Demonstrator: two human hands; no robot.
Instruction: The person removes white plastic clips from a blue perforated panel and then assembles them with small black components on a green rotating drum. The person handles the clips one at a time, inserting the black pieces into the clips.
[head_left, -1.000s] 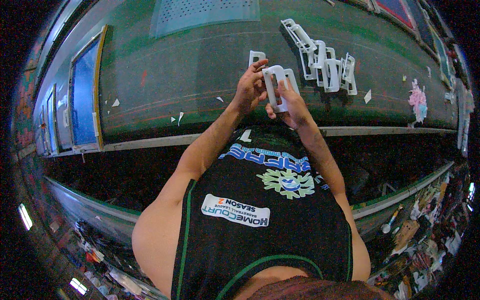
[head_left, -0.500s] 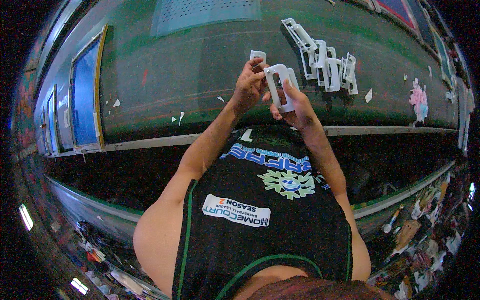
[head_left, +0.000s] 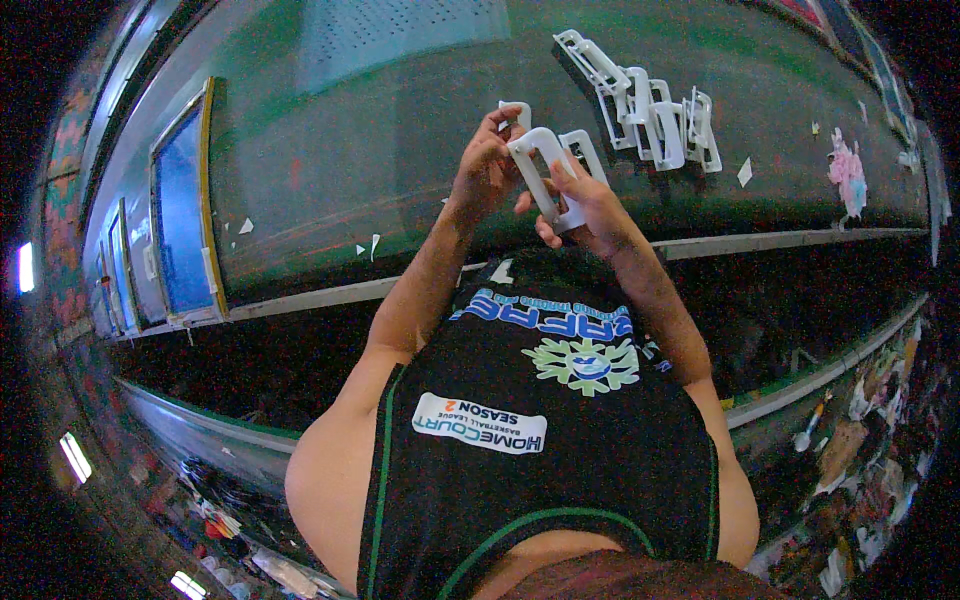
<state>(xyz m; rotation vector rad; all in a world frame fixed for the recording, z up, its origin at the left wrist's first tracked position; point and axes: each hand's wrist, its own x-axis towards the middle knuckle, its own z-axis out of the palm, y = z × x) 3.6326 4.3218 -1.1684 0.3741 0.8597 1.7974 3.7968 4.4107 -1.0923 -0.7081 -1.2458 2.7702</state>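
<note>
Above the table's near edge, my right hand point(head_left: 600, 215) is closed on white plastic rectangular frames. The front frame point(head_left: 540, 165) has a large open middle and tilts toward my left hand. Behind the thumb, a second white frame point(head_left: 588, 155) sticks out at an angle. My left hand point(head_left: 482, 168) has its fingers bent in a pinch around another white piece point(head_left: 520, 112), which shows above the fingertips. Its lower part is hidden by the hand. The left fingertips come close to the front frame's upper corner; I cannot tell whether they touch.
A loose row of several white frames point(head_left: 655, 125) lies on the dark green table point(head_left: 340, 165) beyond my right hand. Paper scraps point(head_left: 745, 172) and a pink-and-white patch point(head_left: 848, 175) are to the right. A perforated translucent sheet point(head_left: 400, 35) lies at the back, a blue framed panel point(head_left: 185, 200) at left.
The front frame in my right hand has shifted left and tilted, standing farther apart from the second frame. My left hand has moved slightly left. The whole view has turned a little.
</note>
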